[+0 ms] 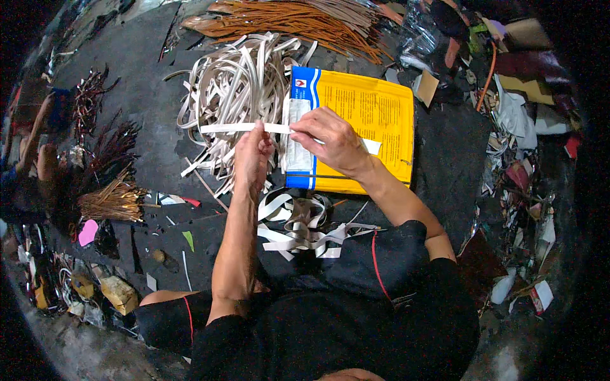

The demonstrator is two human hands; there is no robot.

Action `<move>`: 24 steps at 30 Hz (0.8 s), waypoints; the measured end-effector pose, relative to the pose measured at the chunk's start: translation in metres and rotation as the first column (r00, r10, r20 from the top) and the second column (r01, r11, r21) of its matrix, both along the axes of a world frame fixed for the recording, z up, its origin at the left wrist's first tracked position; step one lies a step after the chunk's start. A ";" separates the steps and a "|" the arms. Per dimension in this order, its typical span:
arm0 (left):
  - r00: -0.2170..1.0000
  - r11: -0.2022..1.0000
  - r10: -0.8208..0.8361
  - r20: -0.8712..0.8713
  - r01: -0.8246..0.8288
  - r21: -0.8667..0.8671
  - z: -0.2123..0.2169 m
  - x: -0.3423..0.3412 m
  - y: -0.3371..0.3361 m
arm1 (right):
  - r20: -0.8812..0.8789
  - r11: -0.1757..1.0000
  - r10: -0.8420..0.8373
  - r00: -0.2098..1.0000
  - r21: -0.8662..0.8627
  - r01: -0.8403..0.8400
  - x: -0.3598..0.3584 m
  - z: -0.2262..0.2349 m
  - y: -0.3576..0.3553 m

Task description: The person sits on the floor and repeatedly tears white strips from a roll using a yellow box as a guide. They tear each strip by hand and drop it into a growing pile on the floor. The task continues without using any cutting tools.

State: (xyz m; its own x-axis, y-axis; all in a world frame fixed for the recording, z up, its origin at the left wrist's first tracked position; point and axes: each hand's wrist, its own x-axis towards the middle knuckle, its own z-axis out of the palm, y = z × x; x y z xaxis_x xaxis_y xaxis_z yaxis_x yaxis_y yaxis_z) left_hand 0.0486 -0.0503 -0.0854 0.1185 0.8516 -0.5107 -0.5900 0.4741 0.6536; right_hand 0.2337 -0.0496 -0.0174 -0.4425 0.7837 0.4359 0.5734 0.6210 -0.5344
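A narrow white strip (219, 128) stretches crosswise between my two hands. My left hand (253, 159) pinches it from below with the thumb on top, and its free end sticks out to the left. My right hand (333, 143) grips the right part of the strip, with fingertips bent in; a short white end (372, 147) shows beyond this hand. Under my right hand lies a flat yellow container (381, 105) with a blue band and a whitish patch (297, 152). Behind my left hand is a big tangled heap of white strips (232, 82).
Several cut white strips (298, 222) lie at my lap. Orange-brown rods (286, 19) are bundled at the far side. A brown bundle (113, 200) lies left, near another person's limbs (46, 159). Mixed scraps (515, 165) are strewn along the right.
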 end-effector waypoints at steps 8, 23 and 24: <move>0.905 0.987 -0.108 -0.411 0.146 0.062 0.026 0.019 -0.007 | 0.041 0.999 -0.011 0.999 0.033 0.010 0.006 0.000 0.000; 0.868 0.967 -0.117 -0.482 0.210 0.143 0.026 0.015 -0.006 | 0.063 0.997 -0.006 0.998 0.074 0.002 0.009 -0.005 0.000; 0.866 0.970 -0.133 -0.482 0.215 0.118 0.020 0.013 -0.005 | 0.070 0.997 -0.005 0.998 0.077 0.000 0.010 -0.004 0.000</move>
State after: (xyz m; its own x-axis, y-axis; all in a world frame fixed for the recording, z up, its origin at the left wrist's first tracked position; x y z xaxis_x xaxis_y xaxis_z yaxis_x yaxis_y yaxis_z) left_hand 0.0615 -0.0554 -0.0651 0.0545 0.9150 -0.3999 -0.1136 0.4035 0.9079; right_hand 0.2439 -0.0494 -0.0218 -0.4724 0.7501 0.4629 0.6092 0.6574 -0.4435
